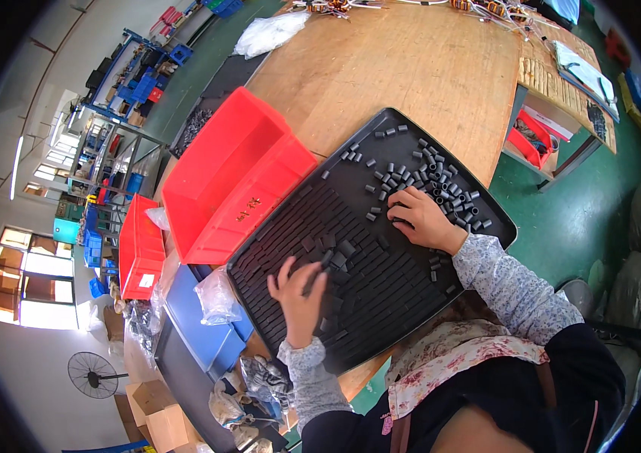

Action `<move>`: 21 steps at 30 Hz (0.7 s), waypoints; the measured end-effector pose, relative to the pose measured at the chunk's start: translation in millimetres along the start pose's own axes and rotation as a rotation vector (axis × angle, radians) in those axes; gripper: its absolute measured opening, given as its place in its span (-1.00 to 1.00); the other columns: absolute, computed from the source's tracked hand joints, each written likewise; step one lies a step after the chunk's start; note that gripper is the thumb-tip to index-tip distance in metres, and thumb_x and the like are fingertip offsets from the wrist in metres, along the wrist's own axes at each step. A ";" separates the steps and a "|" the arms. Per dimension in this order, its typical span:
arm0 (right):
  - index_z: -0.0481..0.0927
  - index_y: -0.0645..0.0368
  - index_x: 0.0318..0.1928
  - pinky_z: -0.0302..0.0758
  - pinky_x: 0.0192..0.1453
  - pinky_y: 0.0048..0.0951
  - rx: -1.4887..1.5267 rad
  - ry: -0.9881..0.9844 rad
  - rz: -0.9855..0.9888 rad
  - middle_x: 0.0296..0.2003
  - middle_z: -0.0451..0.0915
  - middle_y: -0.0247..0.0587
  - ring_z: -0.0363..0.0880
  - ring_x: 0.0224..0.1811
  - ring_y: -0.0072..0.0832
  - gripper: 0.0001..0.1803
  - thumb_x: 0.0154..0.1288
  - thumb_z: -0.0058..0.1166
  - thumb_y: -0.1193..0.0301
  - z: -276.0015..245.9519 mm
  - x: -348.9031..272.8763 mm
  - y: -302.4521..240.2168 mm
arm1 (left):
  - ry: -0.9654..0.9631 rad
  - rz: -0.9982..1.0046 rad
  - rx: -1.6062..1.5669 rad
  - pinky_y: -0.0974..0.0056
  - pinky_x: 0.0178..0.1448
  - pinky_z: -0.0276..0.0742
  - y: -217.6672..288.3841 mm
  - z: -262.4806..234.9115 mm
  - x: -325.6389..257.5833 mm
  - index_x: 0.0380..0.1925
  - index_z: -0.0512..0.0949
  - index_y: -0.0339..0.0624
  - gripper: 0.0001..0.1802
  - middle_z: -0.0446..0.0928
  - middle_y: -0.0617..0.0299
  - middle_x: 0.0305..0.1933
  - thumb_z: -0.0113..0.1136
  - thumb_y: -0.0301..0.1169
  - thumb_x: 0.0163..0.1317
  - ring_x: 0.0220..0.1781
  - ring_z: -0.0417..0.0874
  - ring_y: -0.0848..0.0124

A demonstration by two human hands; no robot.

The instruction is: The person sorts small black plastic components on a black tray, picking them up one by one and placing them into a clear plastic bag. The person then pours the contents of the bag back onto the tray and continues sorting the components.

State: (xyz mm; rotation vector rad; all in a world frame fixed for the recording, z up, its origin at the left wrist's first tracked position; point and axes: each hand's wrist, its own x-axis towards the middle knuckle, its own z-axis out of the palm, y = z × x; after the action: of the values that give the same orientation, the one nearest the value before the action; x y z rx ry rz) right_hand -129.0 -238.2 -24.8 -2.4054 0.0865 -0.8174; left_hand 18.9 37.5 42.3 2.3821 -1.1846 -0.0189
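A large black tray (385, 119) lies at a slant on the wooden table. Small black tubes (441, 177) are heaped loosely toward its far right part. My right hand (422, 223) is at the near edge of that heap, its fingers bent and closed round a small black tube, partly hidden by them. Close-set rows of flat black pieces (403, 283) cover the left and near part of the tray. Above these, my left hand (299, 302) has its fingers apart, slightly blurred, beside a loose pile of black blocks (328, 253). Nothing shows in its grasp.
A red plastic bin (222, 158) stands against the tray's left edge, with another red bin (141, 245) farther left. Clear plastic bags (218, 294) and blue sheets (203, 321) lie left of the tray. Wound copper parts (335, 6) sit along the table's far edge (411, 45).
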 end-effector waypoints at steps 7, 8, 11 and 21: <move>0.57 0.03 -0.31 0.31 -0.03 -0.31 -0.134 -0.020 -0.018 -0.25 0.50 -0.42 0.41 -0.05 -0.36 -0.76 -0.05 0.30 0.45 -2.7 0.1 -6.9 | 0.092 0.226 0.139 -0.04 0.35 -0.03 19.9 46.3 39.0 -0.14 0.61 -0.04 -0.64 0.51 0.33 -0.15 0.38 -0.22 0.04 0.21 0.30 0.20; 0.56 0.03 -0.31 0.30 -0.02 -0.30 -0.146 -0.014 -0.014 -0.25 0.50 -0.42 0.41 -0.04 -0.36 -0.76 -0.05 0.31 0.45 -2.9 -2.4 -8.6 | 0.072 0.203 0.100 -0.02 0.34 -0.02 20.2 47.6 39.5 -0.21 0.59 -0.04 -0.67 0.53 0.35 -0.11 0.39 -0.24 0.02 0.23 0.28 0.20; 0.56 0.01 -0.30 0.28 0.02 -0.27 -0.142 0.031 -0.026 -0.25 0.51 -0.43 0.40 -0.03 -0.36 -0.74 -0.06 0.31 0.46 -1.5 -4.3 -9.5 | 0.039 0.121 0.027 0.08 0.30 0.03 20.8 44.9 37.2 -0.27 0.58 -0.10 -0.66 0.58 0.38 -0.06 0.45 -0.29 -0.05 0.20 0.33 0.25; 0.56 0.07 -0.20 0.33 0.10 -0.34 0.077 -0.197 -0.086 -0.14 0.56 -0.37 0.49 0.02 -0.36 -0.69 -0.02 0.20 0.61 6.2 0.0 -22.6 | 0.027 -0.037 -0.648 0.36 -0.20 0.44 37.5 32.8 2.0 -0.61 0.31 -0.24 -0.70 0.64 0.14 -0.23 0.28 -0.66 0.05 -0.28 0.56 0.45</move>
State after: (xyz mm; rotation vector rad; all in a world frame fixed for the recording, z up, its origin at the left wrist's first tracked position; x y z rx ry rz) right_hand -128.2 -216.4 -16.2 -2.4165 -0.1246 -0.6062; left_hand -15.0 3.3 29.4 1.8229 -0.9366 -0.3302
